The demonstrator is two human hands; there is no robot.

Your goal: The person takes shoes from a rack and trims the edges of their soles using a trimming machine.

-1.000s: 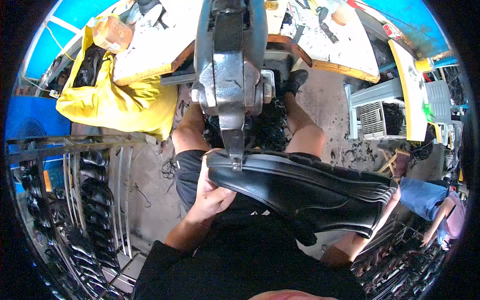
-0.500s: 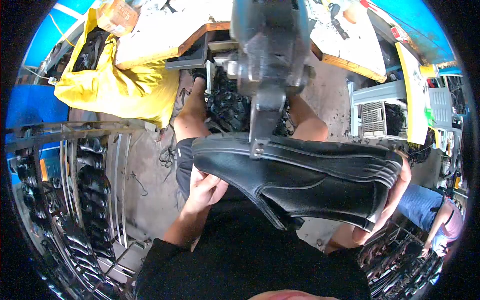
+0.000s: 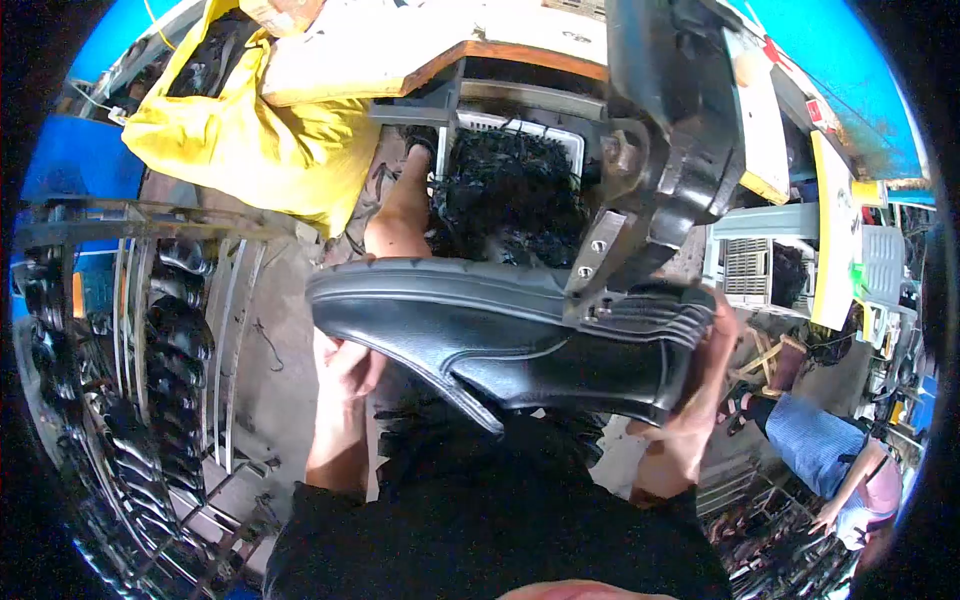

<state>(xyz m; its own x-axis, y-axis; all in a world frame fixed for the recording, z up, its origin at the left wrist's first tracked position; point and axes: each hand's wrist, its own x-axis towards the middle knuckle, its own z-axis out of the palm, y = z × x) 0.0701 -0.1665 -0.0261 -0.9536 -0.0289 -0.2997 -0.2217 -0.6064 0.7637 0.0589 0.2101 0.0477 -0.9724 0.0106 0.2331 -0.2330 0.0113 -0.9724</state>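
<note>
A black leather shoe (image 3: 500, 335) spans the middle of the view, turned on its side with the sole edge uppermost. My left hand (image 3: 342, 368) grips it from below at the toe end. My right hand (image 3: 708, 365) is wrapped round the heel end, its fingers partly hidden behind the shoe. From above, a dark metal machine arm (image 3: 665, 150) comes down. Its narrow metal tip (image 3: 598, 265) meets the sole edge towards the heel; whether it presses on the shoe I cannot tell.
Beneath the white worktable (image 3: 400, 50), a white crate (image 3: 578, 150) holds black scraps. A yellow sack (image 3: 240, 150) stands left. Metal racks (image 3: 235, 330) with black shoes line the left side. Another person (image 3: 815, 440) is at the right, near a grey stool (image 3: 765, 222).
The shoe has shifted left in view with both my hands still on it. The machine tip now meets it nearer the heel rather than its middle. The other person's arm has moved.
</note>
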